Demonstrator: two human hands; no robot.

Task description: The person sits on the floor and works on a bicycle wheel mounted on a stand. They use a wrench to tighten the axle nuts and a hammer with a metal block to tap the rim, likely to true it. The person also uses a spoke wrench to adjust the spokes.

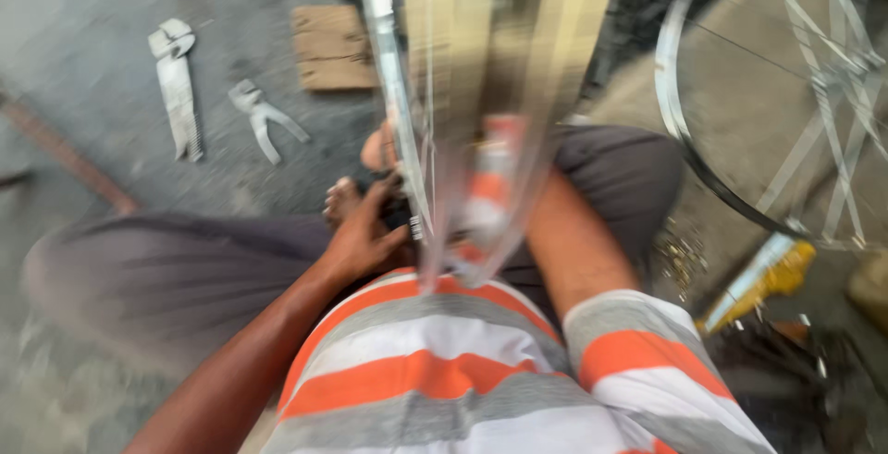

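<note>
Just one view here, a head cam strapped on the person, pointing pretty much straight down over their own chest and lap. It sits super close: the striped shirt fills the bottom of the frame and the bike wheel rim rises right up toward the lens, blurred from being so near. The concrete floor lies farther off, taking the top left, with the pliers lying there. A second wheel cuts in at the upper right edge. There's no second camera, so nothing overlaps.
</note>
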